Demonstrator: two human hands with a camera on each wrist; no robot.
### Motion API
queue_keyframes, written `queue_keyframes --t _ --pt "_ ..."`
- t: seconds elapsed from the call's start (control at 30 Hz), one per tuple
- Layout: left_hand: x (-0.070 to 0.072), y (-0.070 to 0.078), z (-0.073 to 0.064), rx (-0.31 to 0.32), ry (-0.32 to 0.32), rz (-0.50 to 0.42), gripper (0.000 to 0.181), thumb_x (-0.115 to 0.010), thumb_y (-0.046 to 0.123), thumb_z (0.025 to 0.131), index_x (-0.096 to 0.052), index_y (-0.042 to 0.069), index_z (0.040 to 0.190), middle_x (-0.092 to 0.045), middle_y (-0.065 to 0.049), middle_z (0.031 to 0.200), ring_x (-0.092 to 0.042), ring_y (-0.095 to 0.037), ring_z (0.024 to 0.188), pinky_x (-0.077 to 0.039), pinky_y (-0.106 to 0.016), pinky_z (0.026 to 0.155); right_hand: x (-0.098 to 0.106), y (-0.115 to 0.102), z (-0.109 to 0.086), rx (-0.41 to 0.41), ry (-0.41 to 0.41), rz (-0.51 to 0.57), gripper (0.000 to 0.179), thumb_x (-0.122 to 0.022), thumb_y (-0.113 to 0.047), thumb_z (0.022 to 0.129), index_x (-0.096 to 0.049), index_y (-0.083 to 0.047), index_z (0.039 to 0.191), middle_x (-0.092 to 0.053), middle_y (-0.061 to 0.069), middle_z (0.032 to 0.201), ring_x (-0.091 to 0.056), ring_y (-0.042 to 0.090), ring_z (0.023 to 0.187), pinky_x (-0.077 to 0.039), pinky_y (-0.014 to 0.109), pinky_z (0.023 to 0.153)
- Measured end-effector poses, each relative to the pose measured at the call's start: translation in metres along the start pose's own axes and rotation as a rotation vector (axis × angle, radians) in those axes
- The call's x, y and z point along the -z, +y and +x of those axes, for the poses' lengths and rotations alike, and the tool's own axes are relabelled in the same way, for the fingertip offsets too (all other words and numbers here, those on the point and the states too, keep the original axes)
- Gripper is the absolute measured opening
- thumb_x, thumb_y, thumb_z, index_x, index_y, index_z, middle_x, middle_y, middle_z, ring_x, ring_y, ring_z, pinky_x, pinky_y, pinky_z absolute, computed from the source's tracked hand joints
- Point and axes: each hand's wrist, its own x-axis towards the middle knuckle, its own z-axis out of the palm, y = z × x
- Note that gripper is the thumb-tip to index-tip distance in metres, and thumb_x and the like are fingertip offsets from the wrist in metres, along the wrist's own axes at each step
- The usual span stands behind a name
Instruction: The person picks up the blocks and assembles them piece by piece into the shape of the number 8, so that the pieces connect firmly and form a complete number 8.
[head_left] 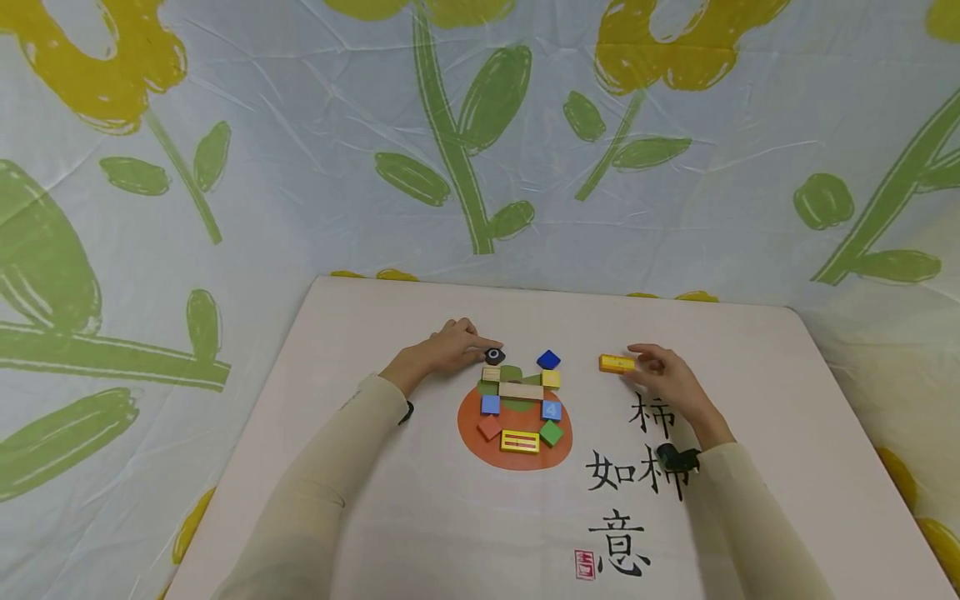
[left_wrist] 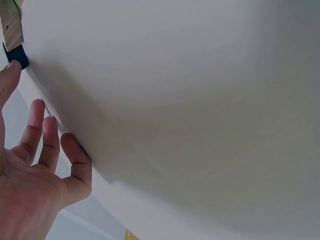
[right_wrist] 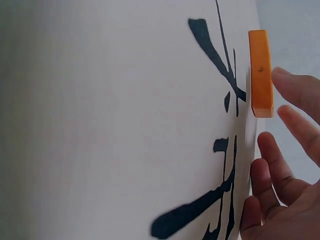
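Observation:
At the upper left of the block arrangement, my left hand [head_left: 453, 347] pinches a dark block with a white ring [head_left: 494, 356]. In the left wrist view, a fingertip meets that dark block [left_wrist: 18, 56] while the other fingers bend loosely away. My right hand [head_left: 663, 379] is beside the right end of a yellow-orange rectangular block [head_left: 617, 363], its fingers spread. In the right wrist view, the fingertips are close to the orange block [right_wrist: 260, 75] without being wrapped round it. A blue block [head_left: 549, 360] lies between the hands.
Below lie a plain wooden bar [head_left: 521, 391], light-blue blocks [head_left: 491, 405], a red block [head_left: 490, 428], a green block [head_left: 551, 433] and a yellow block with red lines [head_left: 521, 442]. Several overlap a printed orange persimmon [head_left: 471, 421]. Black printed characters [head_left: 619, 533] mark the pale table [head_left: 420, 533].

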Motion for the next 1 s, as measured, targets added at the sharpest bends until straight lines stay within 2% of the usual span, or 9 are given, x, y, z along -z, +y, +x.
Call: queue_keyframes --t 0.27,0.57,0.87,1.0 --pt "0.0015 0.0000 -0.0001 -0.024 0.004 0.006 0.039 -0.055 0.031 0.105 -0.056 0.039 0.143 -0.051 -0.006 0.120 -0.042 -0.022 0.099 -0.040 -0.037 0.083 -0.0001 -0.0024 0.0000 -0.006 -0.011 -0.009 0.054 -0.073 -0.016 0.094 -0.052 -0.002 0.142 -0.050 0.026 0.132 -0.044 0.037 0.111 -0.039 0.048 0.089" --pt "0.0002 -0.0004 0.0010 -0.027 0.018 0.021 0.039 -0.055 0.030 0.105 -0.057 0.038 0.142 -0.051 -0.006 0.119 -0.042 -0.021 0.098 -0.039 -0.035 0.082 -0.0018 0.0024 0.0052 0.007 -0.007 -0.040 0.046 -0.073 -0.018 0.093 -0.059 -0.006 0.135 -0.051 0.024 0.130 -0.041 0.037 0.111 -0.036 0.050 0.087" --pt "-0.0005 0.0001 0.0002 -0.006 0.012 0.007 0.039 -0.056 0.029 0.104 -0.057 0.039 0.142 -0.051 -0.005 0.119 -0.042 -0.021 0.099 -0.040 -0.036 0.083 -0.0038 -0.0002 0.0068 0.020 -0.017 -0.062 0.042 -0.074 -0.021 0.093 -0.063 -0.008 0.132 -0.050 0.026 0.134 -0.042 0.048 0.119 -0.034 0.068 0.091" --pt "-0.0006 0.0004 -0.0001 -0.007 0.008 0.005 0.039 -0.056 0.030 0.104 -0.057 0.040 0.141 -0.051 -0.004 0.119 -0.041 -0.021 0.099 -0.039 -0.036 0.083 -0.0043 -0.0013 0.0060 0.025 -0.014 -0.069 0.042 -0.074 -0.020 0.093 -0.063 -0.006 0.131 -0.046 0.028 0.137 -0.042 0.051 0.120 -0.033 0.072 0.089"
